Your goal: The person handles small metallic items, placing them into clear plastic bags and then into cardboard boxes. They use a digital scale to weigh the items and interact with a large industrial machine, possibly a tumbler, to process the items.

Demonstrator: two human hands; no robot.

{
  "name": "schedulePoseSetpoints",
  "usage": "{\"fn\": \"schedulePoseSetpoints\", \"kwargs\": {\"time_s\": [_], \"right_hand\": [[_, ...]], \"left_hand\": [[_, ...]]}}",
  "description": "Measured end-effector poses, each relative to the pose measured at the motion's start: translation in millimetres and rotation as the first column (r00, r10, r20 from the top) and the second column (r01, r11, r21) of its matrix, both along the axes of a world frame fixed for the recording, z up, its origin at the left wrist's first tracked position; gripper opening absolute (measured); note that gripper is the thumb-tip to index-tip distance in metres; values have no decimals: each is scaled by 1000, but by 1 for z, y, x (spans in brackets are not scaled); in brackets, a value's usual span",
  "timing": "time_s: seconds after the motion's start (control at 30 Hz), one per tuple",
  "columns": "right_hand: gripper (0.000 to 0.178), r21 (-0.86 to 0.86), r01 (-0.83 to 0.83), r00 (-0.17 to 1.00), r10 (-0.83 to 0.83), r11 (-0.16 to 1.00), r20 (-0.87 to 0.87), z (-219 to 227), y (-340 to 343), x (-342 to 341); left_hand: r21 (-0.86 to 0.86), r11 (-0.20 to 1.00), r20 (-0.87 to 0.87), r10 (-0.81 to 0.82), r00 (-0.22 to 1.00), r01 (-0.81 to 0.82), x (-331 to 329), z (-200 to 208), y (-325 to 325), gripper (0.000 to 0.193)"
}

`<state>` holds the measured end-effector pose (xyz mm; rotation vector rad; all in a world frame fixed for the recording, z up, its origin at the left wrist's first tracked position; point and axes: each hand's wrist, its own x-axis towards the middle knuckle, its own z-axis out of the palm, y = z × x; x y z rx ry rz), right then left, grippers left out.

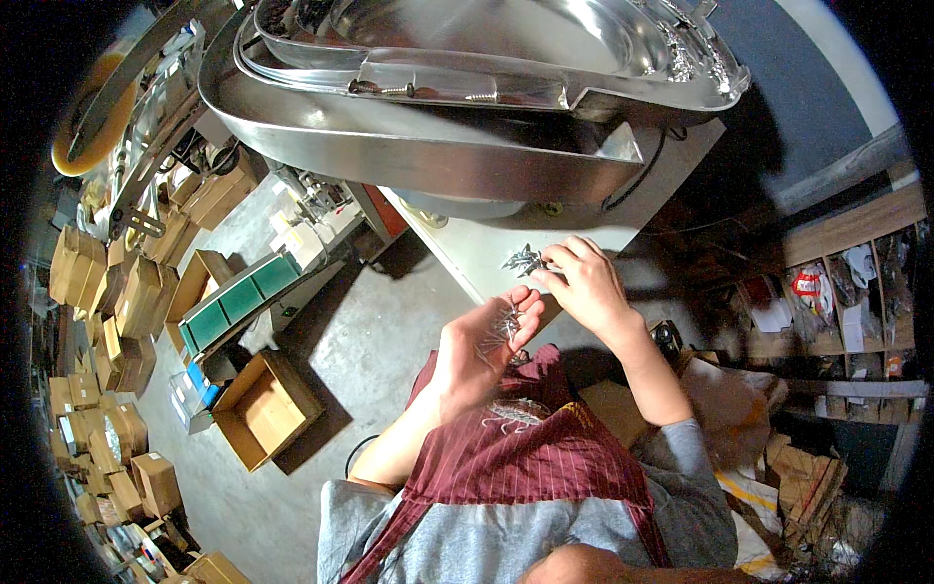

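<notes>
My left hand (467,355) is turned palm up, its fingers curled into a cup around several silver screws (498,331). To its upper right, my right hand (584,282) reaches over the corner of a white tabletop (467,248). Its thumb and forefinger pinch at the edge of a small pile of screws (523,261); what lies right between the fingertips is partly hidden. Above both hands stands a large steel bowl feeder (418,146). A few screws (482,97) lie along its track, and more screws (686,54) are heaped inside at the right.
An open cardboard box (265,414) stands on the grey floor at left, near a green-topped conveyor (238,307). Stacked cartons (122,321) line the far left. A shelf with compartments (846,302) is at right, with crumpled sacks (730,399) below it.
</notes>
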<state>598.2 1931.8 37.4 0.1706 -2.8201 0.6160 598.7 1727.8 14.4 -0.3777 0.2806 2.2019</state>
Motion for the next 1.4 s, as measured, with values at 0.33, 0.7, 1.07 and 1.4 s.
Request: {"fn": "schedulePoseSetpoints", "kwargs": {"time_s": [0.33, 0.7, 1.07, 1.4], "right_hand": [[11, 128, 108, 992, -116, 986, 54, -10, 12, 3], [15, -347, -278, 949, 313, 896, 46, 35, -6, 15], [16, -195, -204, 970, 173, 959, -168, -16, 0, -15], [13, -494, 31, 999, -19, 869, 29, -22, 23, -16]], "left_hand": [[-28, 999, 1, -16, 1000, 16, -1, 2, 1, 40], [-188, 982, -19, -26, 999, 22, 7, 34, -5, 37], [-16, 1000, 42, -10, 999, 10, 9, 9, -9, 35], [4, 1000, 24, -5, 1000, 5, 7, -4, -7, 34]]}}
